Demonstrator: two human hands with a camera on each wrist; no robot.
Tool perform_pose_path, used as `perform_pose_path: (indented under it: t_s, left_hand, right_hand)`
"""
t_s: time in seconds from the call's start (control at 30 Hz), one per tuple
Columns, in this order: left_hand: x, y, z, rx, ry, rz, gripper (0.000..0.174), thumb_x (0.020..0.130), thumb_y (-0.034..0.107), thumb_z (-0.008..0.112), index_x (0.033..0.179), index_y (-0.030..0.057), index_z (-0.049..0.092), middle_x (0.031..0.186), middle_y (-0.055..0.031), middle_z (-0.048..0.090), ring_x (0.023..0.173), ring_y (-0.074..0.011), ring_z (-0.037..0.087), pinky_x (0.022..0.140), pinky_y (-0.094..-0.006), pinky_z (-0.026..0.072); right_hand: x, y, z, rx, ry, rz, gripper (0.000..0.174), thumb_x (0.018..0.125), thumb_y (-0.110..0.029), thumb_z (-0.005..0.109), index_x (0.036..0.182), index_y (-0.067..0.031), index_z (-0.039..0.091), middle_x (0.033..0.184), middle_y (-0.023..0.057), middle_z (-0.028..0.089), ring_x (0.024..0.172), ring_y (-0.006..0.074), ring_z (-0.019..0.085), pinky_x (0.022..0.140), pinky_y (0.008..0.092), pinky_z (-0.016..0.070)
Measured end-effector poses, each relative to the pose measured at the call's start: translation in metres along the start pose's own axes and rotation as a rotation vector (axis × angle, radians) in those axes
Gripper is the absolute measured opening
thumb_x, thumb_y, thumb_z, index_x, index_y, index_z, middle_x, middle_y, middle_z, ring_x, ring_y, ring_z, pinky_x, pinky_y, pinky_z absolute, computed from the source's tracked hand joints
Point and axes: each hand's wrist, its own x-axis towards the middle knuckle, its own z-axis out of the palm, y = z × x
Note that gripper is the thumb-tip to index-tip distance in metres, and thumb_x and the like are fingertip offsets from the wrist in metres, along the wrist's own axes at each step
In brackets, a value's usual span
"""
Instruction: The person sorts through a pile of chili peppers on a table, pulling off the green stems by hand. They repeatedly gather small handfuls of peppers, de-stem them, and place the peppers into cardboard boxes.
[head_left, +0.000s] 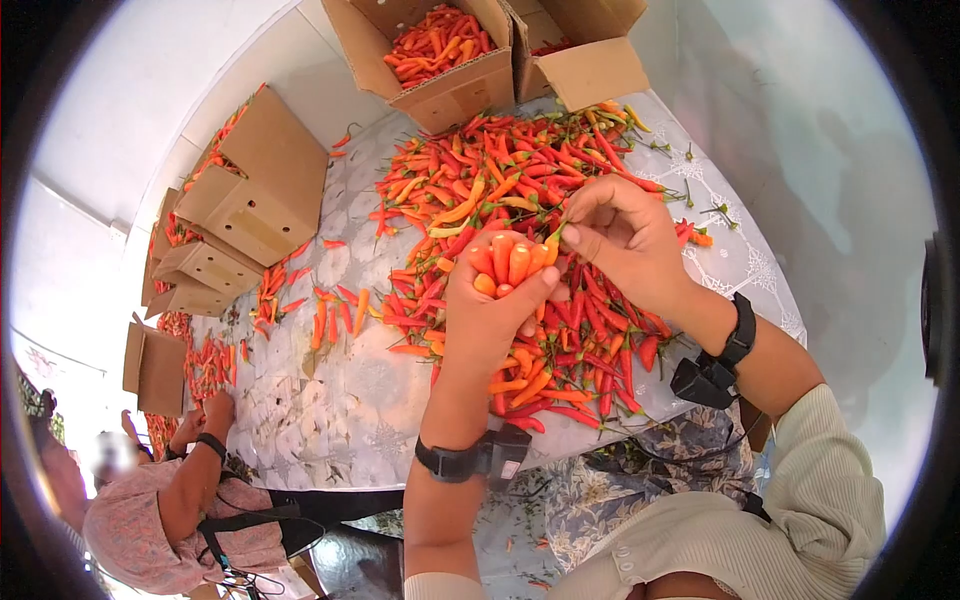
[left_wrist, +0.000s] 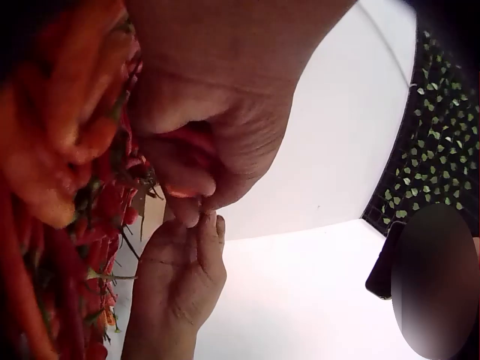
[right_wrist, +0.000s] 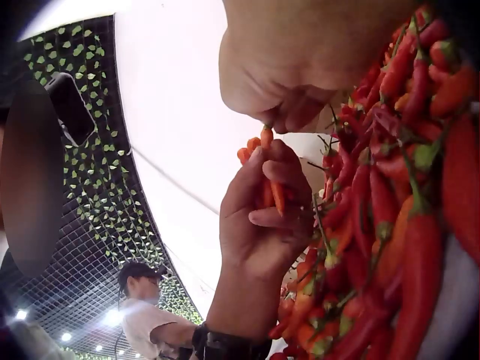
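My left hand [head_left: 487, 318] holds a small bunch of orange-red chili peppers [head_left: 518, 262] over the big chili pile [head_left: 580, 330]. Their rounded, stemless ends point up. Among them stands one yellow-orange chili [head_left: 552, 246] with a green stem, and the thumb and forefinger of my right hand [head_left: 640, 245] pinch at that stem. In the right wrist view, the bunched chilies [right_wrist: 276, 196] poke out between the left fingers, just below the right fingertips. Seen from the left wrist, the left hand [left_wrist: 217, 142] mostly covers its bunch, and the right hand [left_wrist: 176, 277] meets it at the fingertips.
Loose stems [head_left: 720, 212] lie on the patterned tablecloth [head_left: 370, 400] to the right. Cardboard boxes [head_left: 455, 90] with chilies stand at the back, and more boxes [head_left: 255, 185] at the left. Another person [head_left: 180, 520] works at the table's left end.
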Motion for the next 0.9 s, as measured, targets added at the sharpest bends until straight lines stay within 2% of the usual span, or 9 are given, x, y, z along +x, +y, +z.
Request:
perform_pose_path:
  t_s: [0.07, 0.17, 0.27, 0.37, 0.47, 0.67, 0.77, 0.87, 0.9]
  left_hand:
    - [0.0, 0.001, 0.0, 0.012, -0.012, -0.013, 0.034, 0.078, 0.0, 0.067, 0.106, 0.0041, 0.049, 0.09, -0.0142, 0.065, 0.064, -0.0137, 0.064, 0.036, -0.0154, 0.0368]
    - [0.001, 0.003, -0.002, -0.034, 0.007, -0.007, 0.029, 0.08, 0.002, 0.067, 0.103, 0.0045, 0.05, 0.082, -0.0053, 0.063, 0.063, -0.0112, 0.065, 0.036, -0.0151, 0.0368]
    - [0.0, 0.007, -0.003, -0.063, -0.034, -0.039, 0.03, 0.079, 0.001, 0.068, 0.103, 0.0047, 0.05, 0.079, -0.0038, 0.061, 0.063, -0.0112, 0.064, 0.041, -0.0164, 0.0411]
    - [0.002, -0.001, 0.001, -0.107, -0.026, 0.016, 0.032, 0.076, 0.001, 0.07, 0.102, 0.004, 0.051, 0.078, -0.004, 0.061, 0.061, -0.0105, 0.061, 0.047, -0.0186, 0.0459]
    - [0.003, -0.002, -0.003, -0.103, -0.034, 0.003, 0.032, 0.074, 0.0, 0.072, 0.1, 0.0025, 0.053, 0.078, -0.0043, 0.061, 0.059, -0.0097, 0.058, 0.051, -0.0207, 0.0481]
    - [0.0, 0.002, -0.003, -0.038, -0.108, 0.011, 0.029, 0.074, 0.001, 0.074, 0.097, 0.001, 0.055, 0.077, -0.0031, 0.059, 0.056, -0.0089, 0.055, 0.049, -0.0208, 0.0464]
    - [0.0, 0.001, -0.005, -0.038, -0.151, 0.012, 0.03, 0.073, 0.003, 0.074, 0.097, 0.0009, 0.056, 0.076, -0.0032, 0.06, 0.056, -0.0087, 0.056, 0.049, -0.021, 0.0464]
    - [-0.002, 0.0, -0.006, -0.011, -0.158, 0.015, 0.03, 0.074, 0.003, 0.074, 0.098, 0.0009, 0.056, 0.077, -0.0035, 0.06, 0.057, -0.0084, 0.056, 0.049, -0.0212, 0.0465]
    - [-0.002, 0.001, -0.005, -0.004, -0.169, 0.007, 0.03, 0.074, 0.003, 0.074, 0.098, 0.001, 0.056, 0.077, -0.0035, 0.06, 0.057, -0.0083, 0.056, 0.049, -0.0212, 0.0466]
  right_hand:
    - [0.0, -0.006, 0.005, 0.012, 0.029, 0.011, 0.017, 0.084, -0.004, 0.064, 0.096, -0.0031, 0.053, 0.088, 0.0016, 0.056, 0.082, 0.0082, 0.055, 0.072, 0.0233, 0.0458]
    - [0.001, -0.001, -0.001, -0.068, -0.003, 0.048, 0.02, 0.085, -0.012, 0.066, 0.1, -0.0033, 0.055, 0.09, 0.0021, 0.056, 0.082, 0.0081, 0.055, 0.072, 0.023, 0.045]
    - [0.002, 0.002, -0.003, -0.166, -0.095, 0.083, 0.022, 0.086, -0.011, 0.064, 0.104, -0.0023, 0.056, 0.092, 0.0018, 0.057, 0.083, 0.0093, 0.054, 0.077, 0.0249, 0.046]
    - [0.004, 0.005, -0.006, -0.06, -0.112, 0.173, 0.023, 0.086, -0.022, 0.065, 0.097, -0.0029, 0.061, 0.089, 0.0, 0.059, 0.082, 0.006, 0.055, 0.071, 0.0221, 0.0448]
    - [0.004, -0.001, -0.006, 0.024, -0.153, 0.287, 0.021, 0.086, -0.022, 0.066, 0.094, -0.0032, 0.062, 0.085, -0.0024, 0.06, 0.082, 0.0055, 0.055, 0.072, 0.0218, 0.045]
    - [0.004, 0.003, -0.008, 0.046, -0.216, 0.316, 0.02, 0.088, -0.024, 0.063, 0.09, -0.0044, 0.061, 0.08, -0.0046, 0.057, 0.075, 0.0038, 0.052, 0.066, 0.0205, 0.042]
    - [0.004, 0.002, -0.012, 0.078, -0.28, 0.377, 0.024, 0.09, -0.026, 0.06, 0.088, -0.0027, 0.059, 0.085, -0.0013, 0.057, 0.08, 0.0054, 0.051, 0.07, 0.0216, 0.0411]
    - [0.004, 0.004, -0.012, 0.147, -0.309, 0.375, 0.021, 0.091, -0.025, 0.059, 0.088, -0.0049, 0.059, 0.073, -0.0058, 0.053, 0.067, 0.0033, 0.047, 0.059, 0.0205, 0.0369]
    - [0.004, 0.003, -0.012, 0.164, -0.32, 0.401, 0.021, 0.091, -0.026, 0.058, 0.087, -0.0053, 0.059, 0.073, -0.0056, 0.053, 0.066, 0.0036, 0.047, 0.059, 0.0204, 0.037]
